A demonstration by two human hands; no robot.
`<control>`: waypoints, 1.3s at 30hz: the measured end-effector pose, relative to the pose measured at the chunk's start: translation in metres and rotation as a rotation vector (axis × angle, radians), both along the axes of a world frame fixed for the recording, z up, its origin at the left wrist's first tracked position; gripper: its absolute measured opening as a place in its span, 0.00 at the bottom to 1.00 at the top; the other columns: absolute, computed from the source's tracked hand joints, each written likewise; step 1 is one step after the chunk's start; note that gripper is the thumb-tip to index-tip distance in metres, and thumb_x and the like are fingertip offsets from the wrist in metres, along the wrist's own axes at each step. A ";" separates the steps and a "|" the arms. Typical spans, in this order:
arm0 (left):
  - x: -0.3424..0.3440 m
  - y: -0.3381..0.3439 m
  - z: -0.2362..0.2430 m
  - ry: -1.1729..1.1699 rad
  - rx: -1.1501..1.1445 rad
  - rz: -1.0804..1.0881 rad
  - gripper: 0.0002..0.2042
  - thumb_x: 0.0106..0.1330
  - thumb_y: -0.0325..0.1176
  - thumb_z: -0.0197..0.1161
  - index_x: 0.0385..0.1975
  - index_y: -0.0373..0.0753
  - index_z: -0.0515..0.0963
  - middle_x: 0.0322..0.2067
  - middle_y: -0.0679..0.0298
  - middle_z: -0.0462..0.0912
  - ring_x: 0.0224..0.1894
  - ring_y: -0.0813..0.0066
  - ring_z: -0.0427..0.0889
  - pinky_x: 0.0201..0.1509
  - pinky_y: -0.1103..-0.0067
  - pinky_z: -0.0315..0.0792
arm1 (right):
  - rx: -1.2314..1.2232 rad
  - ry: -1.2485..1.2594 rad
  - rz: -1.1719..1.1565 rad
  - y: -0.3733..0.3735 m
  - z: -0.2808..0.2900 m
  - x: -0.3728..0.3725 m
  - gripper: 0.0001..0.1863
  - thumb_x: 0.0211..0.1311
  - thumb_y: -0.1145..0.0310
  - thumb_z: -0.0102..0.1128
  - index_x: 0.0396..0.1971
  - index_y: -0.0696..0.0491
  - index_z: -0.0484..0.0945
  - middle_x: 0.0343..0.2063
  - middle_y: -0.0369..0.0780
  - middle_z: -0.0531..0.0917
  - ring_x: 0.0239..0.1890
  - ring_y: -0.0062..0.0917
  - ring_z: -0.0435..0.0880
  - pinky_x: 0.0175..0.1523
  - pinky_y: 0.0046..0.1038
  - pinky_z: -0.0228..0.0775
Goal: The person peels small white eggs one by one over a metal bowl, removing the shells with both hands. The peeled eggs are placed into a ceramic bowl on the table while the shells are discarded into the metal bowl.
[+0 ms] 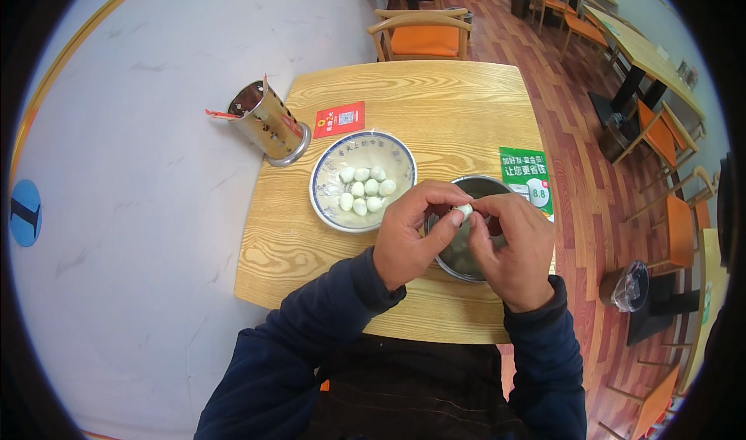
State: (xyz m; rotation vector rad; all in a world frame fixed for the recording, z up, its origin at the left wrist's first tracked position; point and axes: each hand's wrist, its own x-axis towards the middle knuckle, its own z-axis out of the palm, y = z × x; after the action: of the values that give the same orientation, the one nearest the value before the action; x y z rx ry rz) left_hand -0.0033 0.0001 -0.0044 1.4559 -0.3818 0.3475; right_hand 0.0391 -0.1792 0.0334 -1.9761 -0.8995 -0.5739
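Observation:
My left hand (412, 234) and my right hand (513, 246) pinch a small pale egg (464, 210) between thumbs and fingertips, above a metal bowl (458, 271). The bowl holds greyish liquid with pale shapes under the surface; my hands hide part of it. To the left, a white bowl with a blue rim (326, 211) holds several small white peeled-looking eggs (359, 187). Both bowls are on the wooden table (284, 250). My dark sleeves reach in from the lower edge.
A steel utensil holder (264, 121) stands at the back left beside a red card (340, 119). A green sign (528, 172) lies at the right. A wall (132, 207) borders the left. Orange-seated chairs (423, 40), other tables (645, 55) and bins (625, 285) stand around.

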 end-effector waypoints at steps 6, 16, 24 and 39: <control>0.001 -0.002 0.001 0.042 -0.132 -0.026 0.11 0.75 0.20 0.62 0.54 0.32 0.78 0.53 0.57 0.83 0.56 0.73 0.82 0.62 0.76 0.76 | -0.008 -0.032 0.030 -0.002 0.003 0.002 0.10 0.56 0.79 0.73 0.37 0.55 0.83 0.30 0.43 0.85 0.31 0.38 0.86 0.35 0.35 0.77; 0.000 -0.002 0.002 -0.011 0.044 0.064 0.10 0.70 0.22 0.67 0.50 0.35 0.83 0.48 0.57 0.86 0.48 0.72 0.84 0.52 0.78 0.77 | -0.005 -0.091 -0.059 0.003 -0.004 0.001 0.11 0.51 0.80 0.71 0.33 0.53 0.79 0.27 0.39 0.81 0.27 0.34 0.84 0.32 0.33 0.75; -0.001 0.005 0.007 -0.125 0.280 0.066 0.16 0.69 0.20 0.68 0.56 0.34 0.80 0.58 0.54 0.77 0.61 0.64 0.77 0.67 0.71 0.71 | -0.004 0.007 -0.047 0.001 -0.005 -0.003 0.11 0.54 0.77 0.71 0.34 0.53 0.78 0.26 0.39 0.81 0.26 0.32 0.84 0.31 0.32 0.76; 0.000 0.001 -0.002 -0.090 0.045 -0.029 0.17 0.73 0.16 0.57 0.59 0.33 0.72 0.56 0.52 0.80 0.59 0.68 0.80 0.67 0.70 0.74 | 0.029 0.103 -0.115 0.000 -0.005 0.000 0.10 0.57 0.80 0.68 0.35 0.55 0.77 0.25 0.43 0.82 0.25 0.37 0.84 0.31 0.33 0.76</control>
State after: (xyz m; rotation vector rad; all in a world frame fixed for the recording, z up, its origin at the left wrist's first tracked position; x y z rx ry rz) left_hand -0.0029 0.0012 -0.0063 1.4804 -0.4850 0.3843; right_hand 0.0387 -0.1792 0.0281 -2.0212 -0.7143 -0.5412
